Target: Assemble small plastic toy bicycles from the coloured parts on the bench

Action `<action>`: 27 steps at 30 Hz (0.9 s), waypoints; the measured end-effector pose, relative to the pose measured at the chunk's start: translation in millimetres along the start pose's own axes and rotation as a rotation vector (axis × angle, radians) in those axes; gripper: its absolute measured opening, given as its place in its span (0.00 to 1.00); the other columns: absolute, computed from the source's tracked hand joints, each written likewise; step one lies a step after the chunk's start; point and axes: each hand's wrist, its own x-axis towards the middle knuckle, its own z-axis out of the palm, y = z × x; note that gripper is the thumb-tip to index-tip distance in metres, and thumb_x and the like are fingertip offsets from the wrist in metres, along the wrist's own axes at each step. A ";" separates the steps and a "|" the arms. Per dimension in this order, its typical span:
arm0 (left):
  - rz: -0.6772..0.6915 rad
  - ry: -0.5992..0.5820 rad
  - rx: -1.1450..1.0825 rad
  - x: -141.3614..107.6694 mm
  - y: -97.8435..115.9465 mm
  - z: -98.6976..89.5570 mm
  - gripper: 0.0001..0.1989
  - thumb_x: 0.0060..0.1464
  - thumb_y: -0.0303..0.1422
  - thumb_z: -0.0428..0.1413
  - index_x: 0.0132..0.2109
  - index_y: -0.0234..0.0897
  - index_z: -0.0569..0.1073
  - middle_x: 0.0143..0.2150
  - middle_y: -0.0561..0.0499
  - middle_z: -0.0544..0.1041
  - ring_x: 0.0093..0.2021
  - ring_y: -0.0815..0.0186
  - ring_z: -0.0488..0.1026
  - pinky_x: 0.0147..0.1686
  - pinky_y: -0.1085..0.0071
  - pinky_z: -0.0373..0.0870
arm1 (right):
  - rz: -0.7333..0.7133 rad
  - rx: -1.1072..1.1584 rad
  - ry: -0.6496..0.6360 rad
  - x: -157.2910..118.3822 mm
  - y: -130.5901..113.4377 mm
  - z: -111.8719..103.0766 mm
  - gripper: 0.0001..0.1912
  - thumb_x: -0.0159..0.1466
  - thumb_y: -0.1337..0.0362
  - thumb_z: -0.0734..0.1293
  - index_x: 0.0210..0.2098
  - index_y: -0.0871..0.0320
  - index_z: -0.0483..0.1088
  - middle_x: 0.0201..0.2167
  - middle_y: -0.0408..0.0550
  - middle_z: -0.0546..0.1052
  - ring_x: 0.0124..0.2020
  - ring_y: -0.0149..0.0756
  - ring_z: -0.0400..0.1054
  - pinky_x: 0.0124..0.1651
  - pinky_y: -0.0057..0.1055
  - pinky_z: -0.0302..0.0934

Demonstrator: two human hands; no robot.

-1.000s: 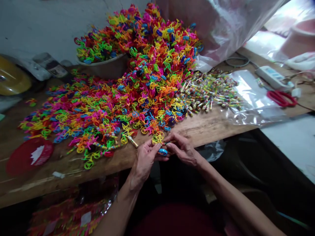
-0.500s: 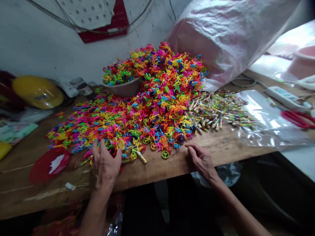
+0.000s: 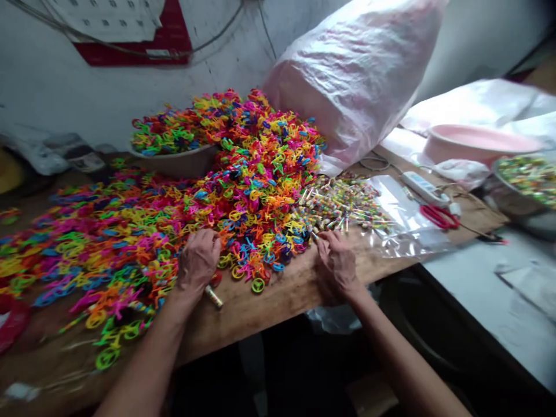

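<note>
A large heap of small bright plastic pieces (image 3: pixel 260 174) covers the middle and left of the wooden table (image 3: pixel 260 301). My left hand (image 3: pixel 200 258) is closed at the heap's front edge; what its curled fingers hold, if anything, is hidden. Just below it lies a small patterned tube (image 3: pixel 214 296). My right hand (image 3: pixel 334 255) has its thumb and index finger pinched on a small tube (image 3: pixel 315 236), beside a pile of similar thin tubes (image 3: pixel 347 202). A green wheel-shaped piece (image 3: pixel 258 285) lies between the hands.
A bowl (image 3: pixel 182 163) full of pieces stands behind the heap, near a big pinkish plastic bag (image 3: pixel 343 81). On the right are a clear plastic bag (image 3: pixel 395 202), a power strip (image 3: pixel 423 188), red-handled scissors (image 3: pixel 438 216) and a pink basin (image 3: pixel 478 145).
The view has turned to the right. My left hand has moved from the loose pieces at the front left to the heap's edge and curled closed. My right hand is nearer the tube pile.
</note>
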 end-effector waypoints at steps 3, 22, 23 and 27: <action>-0.258 -0.007 -0.347 0.5 4.0 -12.6 0.04 0.51 0.30 0.51 0.33 0.35 0.70 0.37 0.45 0.70 0.42 0.58 0.67 0.48 0.61 0.61 | -0.026 -0.171 -0.078 11.3 3.3 15.7 0.08 0.62 0.67 0.58 0.39 0.61 0.67 0.36 0.52 0.67 0.38 0.40 0.61 0.40 0.32 0.55; -0.974 -0.419 -1.819 -44.7 43.8 -45.8 0.19 0.49 0.17 0.55 0.50 0.27 0.68 0.44 0.44 0.72 0.37 0.70 0.72 0.41 0.75 0.72 | -0.015 0.663 -0.071 22.0 -71.3 -1.3 0.03 0.59 0.66 0.62 0.33 0.59 0.65 0.33 0.47 0.68 0.34 0.34 0.63 0.35 0.29 0.59; -0.980 -0.455 -1.798 -45.9 47.6 -44.3 0.20 0.48 0.17 0.55 0.51 0.27 0.68 0.44 0.43 0.72 0.37 0.70 0.72 0.41 0.75 0.72 | -0.045 0.755 -0.105 16.1 -83.9 -2.3 0.03 0.59 0.66 0.63 0.33 0.59 0.65 0.33 0.46 0.67 0.35 0.34 0.63 0.37 0.29 0.59; -0.937 -0.581 -1.679 -51.5 63.3 -37.7 0.19 0.46 0.19 0.58 0.48 0.26 0.70 0.40 0.44 0.73 0.36 0.70 0.72 0.39 0.76 0.70 | -0.047 0.957 -0.187 3.1 -113.2 -4.7 0.04 0.60 0.65 0.65 0.33 0.59 0.65 0.30 0.44 0.66 0.30 0.30 0.60 0.33 0.26 0.58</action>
